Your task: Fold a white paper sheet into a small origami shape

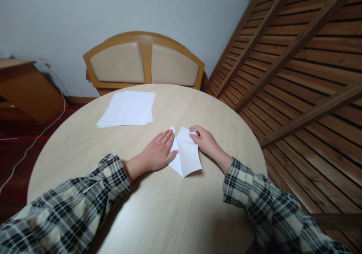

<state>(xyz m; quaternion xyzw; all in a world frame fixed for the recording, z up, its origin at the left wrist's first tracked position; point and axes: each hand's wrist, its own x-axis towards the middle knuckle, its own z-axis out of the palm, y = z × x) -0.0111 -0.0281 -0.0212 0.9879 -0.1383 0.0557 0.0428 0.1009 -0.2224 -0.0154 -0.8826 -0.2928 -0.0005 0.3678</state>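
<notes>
A folded sheet of white paper [189, 154] lies on the round table [158, 216], with a crease running down its middle and its near end coming to a point. Flat across the left part of the paper rests my left hand [158, 150], fingers stretched out and thumb on the sheet. My right hand [206, 140] pinches the paper's upper right edge between thumb and fingers, and that half is raised a little off the tabletop. Part of the left half is hidden under my left hand.
A loose stack of white sheets [128, 108] lies at the table's back left. Behind the table stands a wooden headboard [147, 59] with two pale panels. Slatted wood [296, 95] leans along the right. A white cable [42, 137] runs over the floor by a wooden cabinet [28, 88].
</notes>
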